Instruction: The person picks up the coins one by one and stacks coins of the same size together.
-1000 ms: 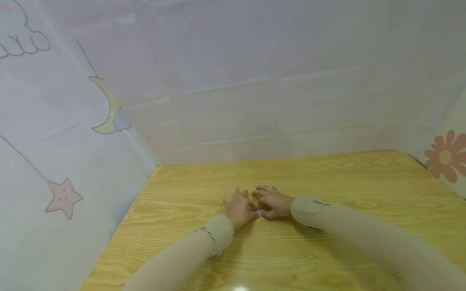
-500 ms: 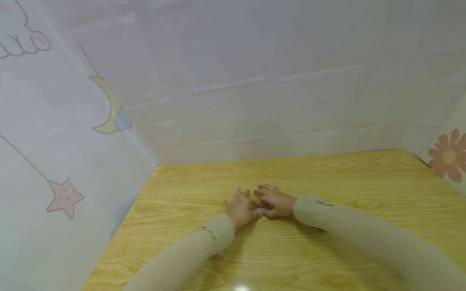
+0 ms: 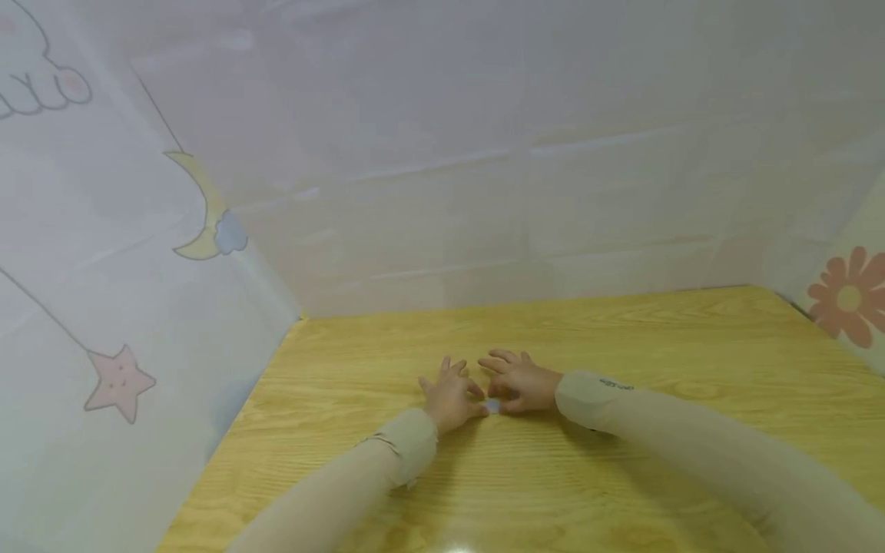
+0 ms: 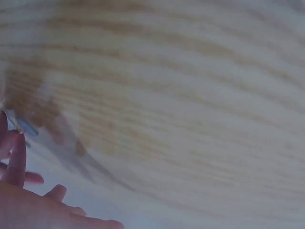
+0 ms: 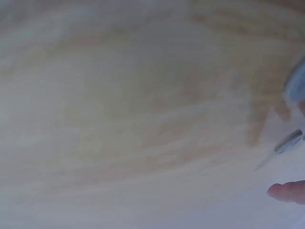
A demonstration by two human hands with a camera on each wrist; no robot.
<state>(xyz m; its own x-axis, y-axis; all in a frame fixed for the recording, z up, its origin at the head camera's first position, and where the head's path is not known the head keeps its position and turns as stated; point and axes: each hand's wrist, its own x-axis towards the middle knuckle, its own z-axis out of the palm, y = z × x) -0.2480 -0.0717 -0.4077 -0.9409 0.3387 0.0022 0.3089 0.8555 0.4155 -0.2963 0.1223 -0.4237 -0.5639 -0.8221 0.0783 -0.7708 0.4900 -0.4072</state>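
A small pale blue-grey piece (image 3: 492,405) is between my two hands above the table. My left hand (image 3: 451,399) pinches at its left side with thumb and forefinger, the other fingers spread. From the right, my right hand (image 3: 525,385) holds it with thumb and forefinger. In the left wrist view, the blue-grey piece (image 4: 27,127) shows at a fingertip. The right wrist view cuts off a rounded blue-grey piece (image 5: 296,83) at its edge; a thinner grey shape (image 5: 289,141) lies below it. I cannot tell whether these are separate parts. The fingers hide most of the contact.
The glossy wood-grain table (image 3: 387,338) extends around both hands. A pale cloth wall (image 3: 429,192) rises at its back edge. Side cloths carry a printed moon (image 3: 200,207), a pink star (image 3: 120,382) and a red flower (image 3: 849,298).
My left hand has drawn slightly left, away from the right hand, and its thumb and finger have shifted. More of the blue-grey piece now shows. The right hand has hardly moved.
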